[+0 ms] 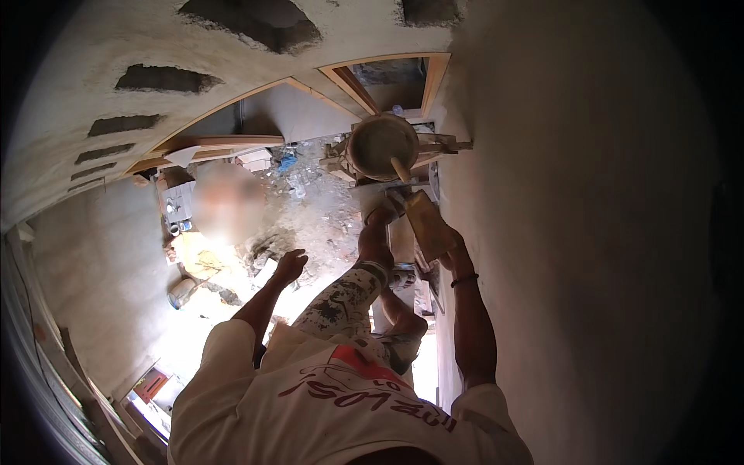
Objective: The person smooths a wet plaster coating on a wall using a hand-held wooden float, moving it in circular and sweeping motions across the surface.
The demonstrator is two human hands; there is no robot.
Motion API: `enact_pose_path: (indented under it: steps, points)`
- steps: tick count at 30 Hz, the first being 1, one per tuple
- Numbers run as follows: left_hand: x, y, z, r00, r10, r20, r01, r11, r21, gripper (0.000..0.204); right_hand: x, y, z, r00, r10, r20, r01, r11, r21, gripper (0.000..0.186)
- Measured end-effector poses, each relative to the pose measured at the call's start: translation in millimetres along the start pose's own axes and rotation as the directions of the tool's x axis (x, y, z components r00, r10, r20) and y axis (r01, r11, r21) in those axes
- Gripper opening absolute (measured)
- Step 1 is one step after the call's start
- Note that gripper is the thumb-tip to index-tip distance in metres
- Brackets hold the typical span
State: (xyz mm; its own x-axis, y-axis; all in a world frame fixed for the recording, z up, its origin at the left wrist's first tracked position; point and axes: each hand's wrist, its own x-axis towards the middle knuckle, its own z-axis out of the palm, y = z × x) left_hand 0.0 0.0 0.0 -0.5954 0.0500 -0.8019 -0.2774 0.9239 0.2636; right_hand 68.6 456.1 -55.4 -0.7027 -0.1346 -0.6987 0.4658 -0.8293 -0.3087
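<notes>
First: What is in your right hand?

Second: Your fingers there are clamped on the near end of a flat wooden board; most of them are hidden behind it. You have the board slanting away from you, its far end just short of the round basin.

First: And your left hand?

Second: It is out to your left, well apart from the board, with nothing visible in it. Whether those fingers are together or apart, you cannot tell at this size.

First: What is around the basin?

Second: Ahead of you it sits on a wooden stand, and a light-coloured handle leans over its near rim. Close on your right rises a smooth grey-brown wall. Beyond the basin you have a wooden frame.

First: And below your left side?

Second: Rubble strewn over the floor, with a small blue item among it.
</notes>
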Motion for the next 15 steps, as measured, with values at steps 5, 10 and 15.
enact_pose_path:
  steps: [5, 10, 15]
  points:
    - [32.1, -52.6, 10.9, 0.980, -0.199, 0.020, 0.199, 0.965, -0.170, 0.043, 121.8, 9.4, -48.7, 0.999, 0.003, 0.046, 0.002, 0.994, -0.107, 0.032]
    - [16.2, -109.9, 32.2, 0.972, -0.228, -0.052, 0.210, 0.948, -0.240, 0.043, 192.0, 18.9, -3.7, 0.995, -0.029, -0.098, 0.002, 0.965, -0.263, 0.032]
    - [5.9, -120.2, 30.1, 0.931, -0.356, 0.083, 0.362, 0.868, -0.341, 0.044, 288.2, 57.8, -11.1, 0.974, -0.201, -0.108, 0.112, 0.831, -0.544, 0.025]
